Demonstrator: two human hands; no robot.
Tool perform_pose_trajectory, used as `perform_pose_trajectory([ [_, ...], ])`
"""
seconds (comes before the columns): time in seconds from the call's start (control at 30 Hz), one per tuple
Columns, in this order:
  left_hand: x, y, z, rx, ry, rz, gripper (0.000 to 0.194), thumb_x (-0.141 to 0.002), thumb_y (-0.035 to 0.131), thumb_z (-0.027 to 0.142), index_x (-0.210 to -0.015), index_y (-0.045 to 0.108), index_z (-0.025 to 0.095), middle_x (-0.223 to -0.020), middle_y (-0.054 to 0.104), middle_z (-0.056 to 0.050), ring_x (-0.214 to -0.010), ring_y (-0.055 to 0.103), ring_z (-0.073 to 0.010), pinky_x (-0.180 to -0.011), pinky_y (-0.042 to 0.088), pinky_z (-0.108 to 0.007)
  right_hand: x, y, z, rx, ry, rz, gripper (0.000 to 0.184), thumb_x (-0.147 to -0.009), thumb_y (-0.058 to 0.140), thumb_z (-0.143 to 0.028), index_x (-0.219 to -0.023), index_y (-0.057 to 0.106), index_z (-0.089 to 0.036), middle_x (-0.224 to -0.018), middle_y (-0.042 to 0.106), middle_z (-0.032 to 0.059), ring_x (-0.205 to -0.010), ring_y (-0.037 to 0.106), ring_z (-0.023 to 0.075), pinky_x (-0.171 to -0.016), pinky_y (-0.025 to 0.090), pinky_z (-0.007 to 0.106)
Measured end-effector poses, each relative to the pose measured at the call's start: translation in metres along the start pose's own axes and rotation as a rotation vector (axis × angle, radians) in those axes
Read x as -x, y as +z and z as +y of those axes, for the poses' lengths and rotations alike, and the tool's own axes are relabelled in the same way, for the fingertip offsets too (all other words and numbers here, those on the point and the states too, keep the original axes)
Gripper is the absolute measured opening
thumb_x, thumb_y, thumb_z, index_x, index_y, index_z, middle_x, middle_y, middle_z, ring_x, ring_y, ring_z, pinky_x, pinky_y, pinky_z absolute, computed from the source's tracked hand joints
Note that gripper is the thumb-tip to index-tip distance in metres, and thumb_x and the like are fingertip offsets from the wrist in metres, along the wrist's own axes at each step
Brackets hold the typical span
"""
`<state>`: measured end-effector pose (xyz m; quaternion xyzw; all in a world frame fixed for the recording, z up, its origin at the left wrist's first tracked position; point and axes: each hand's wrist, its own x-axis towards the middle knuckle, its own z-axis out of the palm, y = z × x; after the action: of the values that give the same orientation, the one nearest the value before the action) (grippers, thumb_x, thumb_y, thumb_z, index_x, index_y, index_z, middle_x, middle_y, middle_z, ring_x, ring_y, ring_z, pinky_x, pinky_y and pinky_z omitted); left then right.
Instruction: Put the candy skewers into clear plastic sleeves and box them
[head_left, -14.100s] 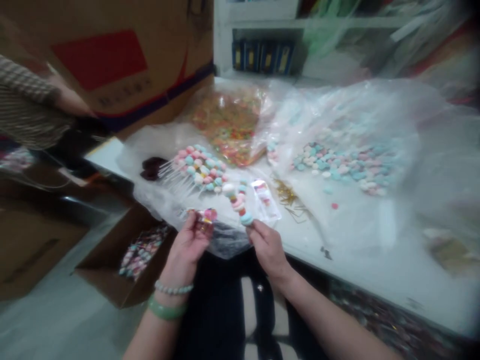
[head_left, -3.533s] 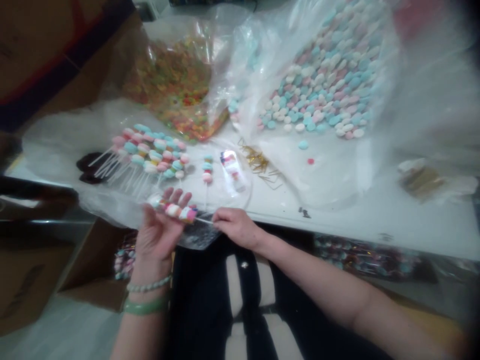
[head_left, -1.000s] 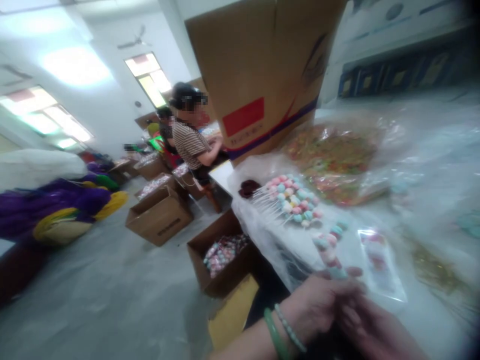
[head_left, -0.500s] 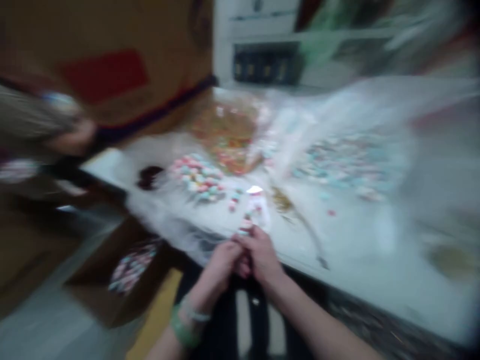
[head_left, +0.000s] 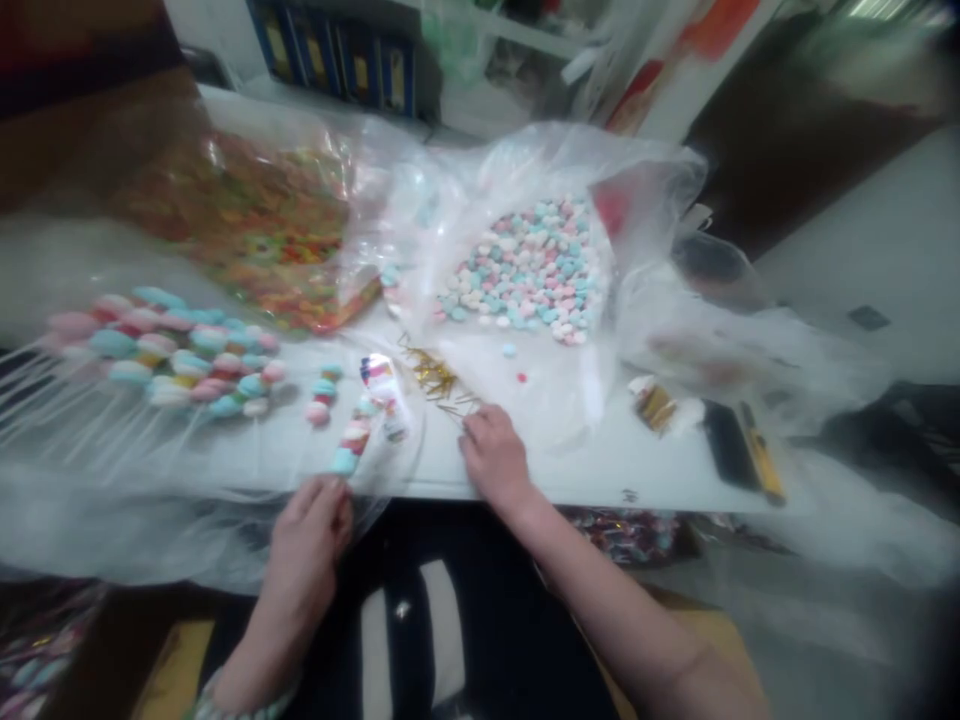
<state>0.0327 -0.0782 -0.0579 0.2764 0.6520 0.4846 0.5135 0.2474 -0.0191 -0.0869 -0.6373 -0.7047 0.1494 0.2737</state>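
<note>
My left hand (head_left: 309, 535) is at the table's front edge, its fingers curled at the lower end of a pastel candy skewer (head_left: 352, 443). The skewer's stick is hidden. A clear printed sleeve (head_left: 384, 397) lies against the skewer's upper end. My right hand (head_left: 491, 455) rests on the tabletop, fingertips next to a tangle of gold twist ties (head_left: 431, 372). A shorter skewer (head_left: 321, 397) lies to the left of the sleeve. Finished skewers (head_left: 157, 355) fan out on plastic sheeting at the left.
A plastic bag holds a heap of pastel candies (head_left: 525, 275), and a bag of orange-green candies (head_left: 255, 230) lies left of it. A black object and yellow strip (head_left: 759, 455) lie at the right. Blue binders (head_left: 337, 60) stand on a shelf behind.
My hands have come apart from their position together at the table's edge. My right hand has moved to the gold ties. The view has swung, bringing the table's right side into sight.
</note>
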Motion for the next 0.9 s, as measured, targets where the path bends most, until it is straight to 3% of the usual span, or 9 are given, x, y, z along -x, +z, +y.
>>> perform_pose_trajectory([
  [0.1, 0.0, 0.004, 0.006, 0.152, -0.1, -0.049, 0.031, -0.07, 0.073, 0.042, -0.067, 0.052, 0.019, -0.05, 0.045, 0.008, -0.034, 0.032, -0.0058, -0.034, 0.023, -0.019, -0.004, 0.006, 0.014, 0.215, -0.093, -0.036, 0.019, -0.091, 0.052, -0.013, -0.077, 0.063, -0.018, -0.094, 0.062, 0.0104, -0.092, 0.052, 0.0243, -0.084, 0.042, 0.036],
  [0.17, 0.001, 0.003, 0.01, 0.177, -0.127, -0.05, 0.033, -0.067, 0.076, 0.042, -0.069, 0.053, 0.018, -0.05, 0.048, 0.008, -0.032, 0.034, -0.0055, -0.032, 0.026, -0.019, -0.005, 0.004, 0.008, 0.211, -0.133, -0.04, 0.018, -0.089, 0.051, -0.01, -0.076, 0.061, -0.018, -0.091, 0.063, 0.0103, -0.091, 0.052, 0.0245, -0.084, 0.04, 0.037],
  [0.27, 0.003, 0.002, 0.012, 0.191, -0.145, -0.032, 0.037, -0.062, 0.081, 0.042, -0.069, 0.055, 0.017, -0.05, 0.05, 0.007, -0.031, 0.033, -0.0043, -0.03, 0.026, -0.018, -0.001, -0.003, -0.023, -0.078, -0.16, -0.099, 0.015, -0.09, 0.052, -0.012, -0.08, 0.061, -0.019, -0.083, 0.063, 0.0048, -0.084, 0.055, 0.0204, -0.082, 0.041, 0.033],
  [0.33, 0.005, 0.003, 0.01, 0.189, -0.139, -0.025, 0.037, -0.061, 0.082, 0.041, -0.068, 0.056, 0.016, -0.051, 0.051, 0.007, -0.031, 0.033, -0.0038, -0.03, 0.025, -0.017, 0.006, -0.004, -0.051, -0.327, -0.19, -0.217, 0.015, -0.093, 0.05, -0.015, -0.083, 0.061, -0.02, -0.078, 0.063, 0.0003, -0.076, 0.057, 0.0164, -0.075, 0.042, 0.028],
  [0.47, 0.009, 0.006, 0.001, 0.202, -0.123, -0.058, 0.039, -0.064, 0.082, 0.046, -0.066, 0.056, 0.015, -0.05, 0.051, 0.006, -0.031, 0.033, -0.0031, -0.03, 0.024, -0.017, 0.02, 0.014, -0.091, -0.299, -0.309, -0.183, 0.012, -0.09, 0.054, -0.016, -0.083, 0.063, -0.02, -0.082, 0.067, 0.0038, -0.084, 0.06, 0.0194, -0.081, 0.041, 0.031],
  [0.63, 0.005, 0.001, -0.011, 0.249, -0.138, -0.089, 0.045, -0.064, 0.083, 0.051, -0.066, 0.054, 0.017, -0.05, 0.049, 0.007, -0.032, 0.031, -0.0029, -0.031, 0.021, -0.017, 0.022, 0.035, -0.09, -0.284, -0.255, -0.215, 0.017, -0.09, 0.051, -0.014, -0.085, 0.066, -0.021, -0.086, 0.071, 0.0055, -0.087, 0.063, 0.0208, -0.08, 0.043, 0.033],
  [0.77, 0.012, 0.0, -0.015, 0.255, -0.18, 0.016, 0.043, -0.064, 0.081, 0.049, -0.067, 0.051, 0.018, -0.048, 0.045, 0.008, -0.035, 0.029, -0.0033, -0.034, 0.018, -0.018, 0.027, 0.025, -0.092, -0.521, -0.204, -0.329, 0.023, -0.09, 0.048, -0.022, -0.082, 0.069, -0.023, -0.088, 0.074, 0.0052, -0.087, 0.067, 0.0209, -0.081, 0.049, 0.032],
  [0.83, 0.018, 0.002, -0.017, 0.271, -0.148, 0.026, 0.038, -0.07, 0.076, 0.046, -0.067, 0.05, 0.018, -0.05, 0.045, 0.007, -0.038, 0.031, -0.0041, -0.038, 0.021, -0.018, 0.032, 0.019, -0.095, -0.625, -0.089, -0.364, 0.022, -0.086, 0.051, -0.031, -0.083, 0.072, -0.024, -0.09, 0.076, 0.0039, -0.086, 0.069, 0.0217, -0.079, 0.052, 0.032],
  [0.9, 0.019, 0.003, -0.019, 0.252, -0.087, -0.008, 0.033, -0.074, 0.07, 0.044, -0.066, 0.052, 0.018, -0.053, 0.048, 0.004, -0.042, 0.037, -0.006, -0.04, 0.025, -0.02, 0.034, 0.018, -0.095, -0.648, 0.097, -0.363, 0.021, -0.078, 0.059, -0.041, -0.078, 0.072, -0.025, -0.078, 0.075, 0.0028, -0.075, 0.069, 0.0228, -0.071, 0.054, 0.031],
])
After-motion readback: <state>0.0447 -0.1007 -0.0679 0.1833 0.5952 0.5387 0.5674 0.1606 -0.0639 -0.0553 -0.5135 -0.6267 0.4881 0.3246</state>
